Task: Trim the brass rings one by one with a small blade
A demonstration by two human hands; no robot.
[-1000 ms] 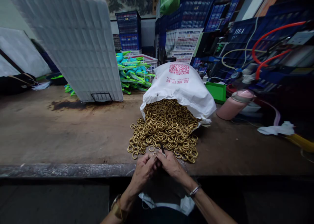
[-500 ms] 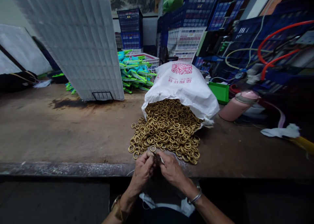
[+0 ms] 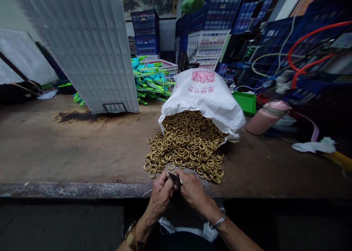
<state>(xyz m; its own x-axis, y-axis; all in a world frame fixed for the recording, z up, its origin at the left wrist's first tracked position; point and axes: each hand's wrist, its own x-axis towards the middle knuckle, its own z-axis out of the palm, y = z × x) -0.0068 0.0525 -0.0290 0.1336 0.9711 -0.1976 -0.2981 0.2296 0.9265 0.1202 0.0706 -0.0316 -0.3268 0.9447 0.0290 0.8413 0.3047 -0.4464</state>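
My right hand is closed around a small knife with a dark, pointed blade, which points left toward my other hand. Just left of it, my left hand is pinched shut with its thumb close to the blade. Whatever lies between those fingers is hidden. Beyond both hands, a heap of gold-coloured rings spills onto the table from the mouth of a white sack with red print. A few single rings lie at the near edge of the heap, close to my fingertips.
The wooden table ends just in front of me. A grey-white ribbed panel stands at left, with green and blue plastic parts behind it. At right are a green tray, a pink bottle and a white cloth.
The knife blade has turned, so its dark flat side now shows between my hands. Both hands stay at almost the same spot. The heap and sack look unchanged.
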